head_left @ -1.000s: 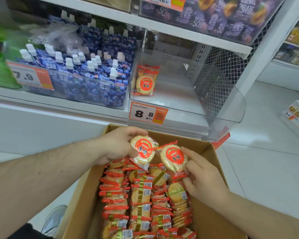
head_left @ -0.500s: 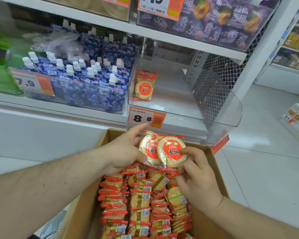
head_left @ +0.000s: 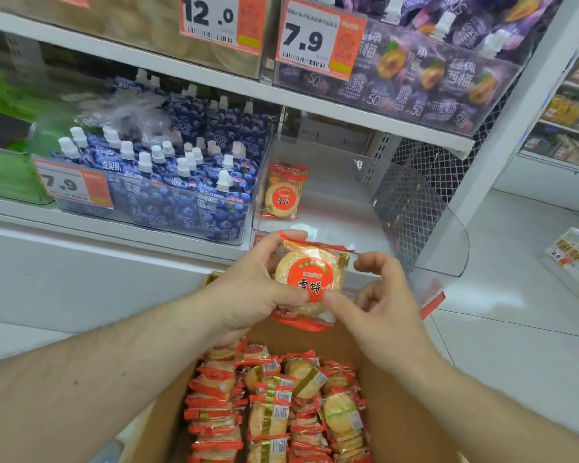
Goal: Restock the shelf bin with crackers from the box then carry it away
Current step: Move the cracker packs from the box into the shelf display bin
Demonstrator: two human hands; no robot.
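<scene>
While the left hand [head_left: 248, 292] grips a cracker packet [head_left: 310, 282] with thumb across its front and fingers curled over its top edge, the right hand [head_left: 381, 309] pinches the packet's right side between thumb and bent fingers, holding it above the far end of the cardboard box [head_left: 398, 412]. Below the hands, the box is packed with rows of more cracker packets [head_left: 274, 409]. Just beyond, the clear shelf bin [head_left: 418, 212] holds a single packet [head_left: 283, 192] standing upright against its left wall, beside a bin of blue pouches [head_left: 168, 182].
</scene>
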